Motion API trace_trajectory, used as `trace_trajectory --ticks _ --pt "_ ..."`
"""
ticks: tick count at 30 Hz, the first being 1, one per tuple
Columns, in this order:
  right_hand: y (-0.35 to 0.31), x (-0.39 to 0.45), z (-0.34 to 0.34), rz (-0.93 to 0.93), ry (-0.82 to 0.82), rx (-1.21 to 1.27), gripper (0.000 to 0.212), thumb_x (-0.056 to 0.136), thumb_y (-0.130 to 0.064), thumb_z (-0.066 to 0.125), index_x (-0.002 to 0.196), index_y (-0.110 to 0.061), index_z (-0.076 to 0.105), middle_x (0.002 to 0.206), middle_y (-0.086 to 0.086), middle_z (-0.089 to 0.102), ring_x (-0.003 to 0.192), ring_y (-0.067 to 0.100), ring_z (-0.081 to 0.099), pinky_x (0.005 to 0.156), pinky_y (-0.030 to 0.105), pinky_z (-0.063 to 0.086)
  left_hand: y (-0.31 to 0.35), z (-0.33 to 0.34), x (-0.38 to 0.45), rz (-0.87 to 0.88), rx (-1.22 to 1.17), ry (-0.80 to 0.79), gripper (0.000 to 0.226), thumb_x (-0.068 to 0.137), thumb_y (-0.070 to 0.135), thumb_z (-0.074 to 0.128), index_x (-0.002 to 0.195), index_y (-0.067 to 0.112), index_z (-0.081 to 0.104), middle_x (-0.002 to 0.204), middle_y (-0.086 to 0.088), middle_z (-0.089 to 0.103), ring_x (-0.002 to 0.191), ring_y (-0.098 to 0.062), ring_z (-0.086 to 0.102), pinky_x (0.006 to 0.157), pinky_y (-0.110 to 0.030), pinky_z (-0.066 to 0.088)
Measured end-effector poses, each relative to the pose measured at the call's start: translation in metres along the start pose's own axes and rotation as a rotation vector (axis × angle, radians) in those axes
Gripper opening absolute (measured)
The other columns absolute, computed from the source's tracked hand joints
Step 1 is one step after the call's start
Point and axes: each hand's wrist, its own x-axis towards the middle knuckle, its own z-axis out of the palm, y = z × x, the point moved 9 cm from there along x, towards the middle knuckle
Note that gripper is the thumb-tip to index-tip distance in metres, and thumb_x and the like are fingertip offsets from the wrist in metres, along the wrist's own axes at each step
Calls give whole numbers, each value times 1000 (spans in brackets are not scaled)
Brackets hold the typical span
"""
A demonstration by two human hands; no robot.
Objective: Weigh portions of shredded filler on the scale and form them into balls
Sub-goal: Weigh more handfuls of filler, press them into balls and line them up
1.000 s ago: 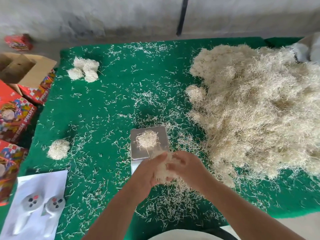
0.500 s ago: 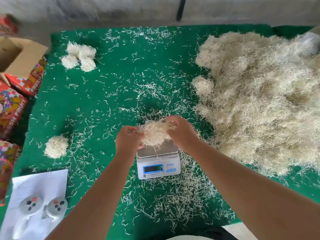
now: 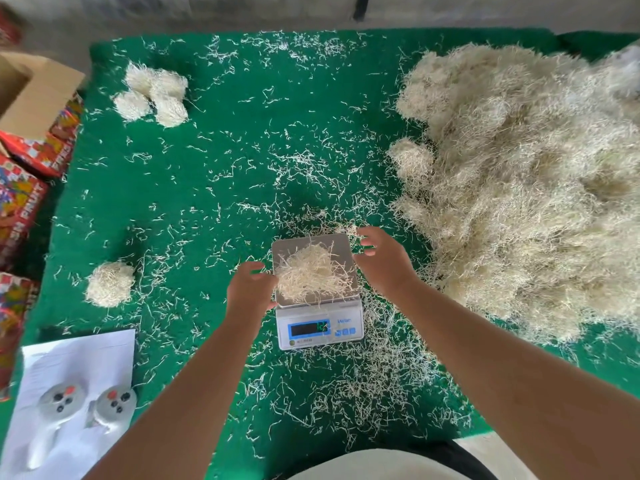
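Head view | filler (image 3: pixel 313 271) on scale (image 3: pixel 320 325) – both grips loose, empty | big heap (image 3: pixel 526 188) right

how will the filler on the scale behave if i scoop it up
The filler is a loose tangle, so it probably sags and sheds strands, like those littering the cloth. Likely very light. It should compress and hold, as the ball does.

I read "FRUIT" on the printed carton (image 3: pixel 21 206) off the table's left edge | scale (image 3: pixel 320 325) display digits and brand stayed illegible to me.
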Motion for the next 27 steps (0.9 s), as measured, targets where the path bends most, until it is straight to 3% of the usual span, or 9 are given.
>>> trace_trajectory --ticks 3,6,9,12,15,17,22,25,27 --pt "3 -4 3 15 -10 -9 55 98 -4 61 149 -23 51 143 3 58 90 21 73 54 32 62 -7 9 -6 -53 -93 -28 44 89 7 78 126 21 59 105 -8 68 72 -12 73 73 -45 67" --pt "10 -7 10 42 -21 12 53 98 -4 60 147 -21 53 140 3 60 71 11 68 44 19 48 -8 13 -9 -43 -97 -2 46 90 8 78 130 20 58 101 -7 68 56 -3 71 83 -50 65" --pt "17 -11 12 70 -27 47 55 97 0 58 148 -19 52 141 5 59 53 3 61 40 14 41 -9 7 -11 -52 -123 21 44 91 6 75 131 17 59 99 -8 69 72 -13 75 80 -47 66" --pt "23 -16 11 70 -29 54 53 98 -1 57 148 -19 52 141 4 59 51 3 54 39 15 39 -12 -2 -13 -49 -130 23 47 90 -2 67 132 17 60 98 -12 69 90 -24 71 78 -46 66" --pt "31 -19 3 83 10 60 52 98 -1 55 146 -20 53 140 3 59 36 0 41 36 15 34 -17 -8 -14 -39 -112 29 49 88 -4 58 131 20 59 93 -10 66 82 -23 65 76 -45 66" --pt "36 -22 -2 95 28 41 51 99 -3 53 146 -21 54 140 2 60 37 0 41 37 15 34 -19 -12 -15 -22 -67 56 49 88 -2 52 131 22 59 90 -8 62 80 -20 61 72 -43 66" --pt "52 -31 -11 123 43 49 51 99 -4 53 146 -23 53 140 -1 60 37 2 39 38 17 35 -19 -20 -18 -31 -100 133 45 97 4 42 133 24 58 92 -3 61 76 -17 58 76 -51 66" --pt "59 -35 -15 138 48 64 51 98 -3 53 145 -23 54 139 -2 60 33 1 37 37 16 33 -1 -22 -28 62 -13 200 48 93 24 41 140 26 54 104 -6 64 84 -23 61 88 -55 61" --pt "61 -39 -19 131 54 61 50 98 -4 53 145 -22 54 138 -1 61 33 1 37 36 16 33 16 -18 -36 218 114 225 58 95 53 43 146 25 49 132 -7 59 114 -24 59 105 -52 49"
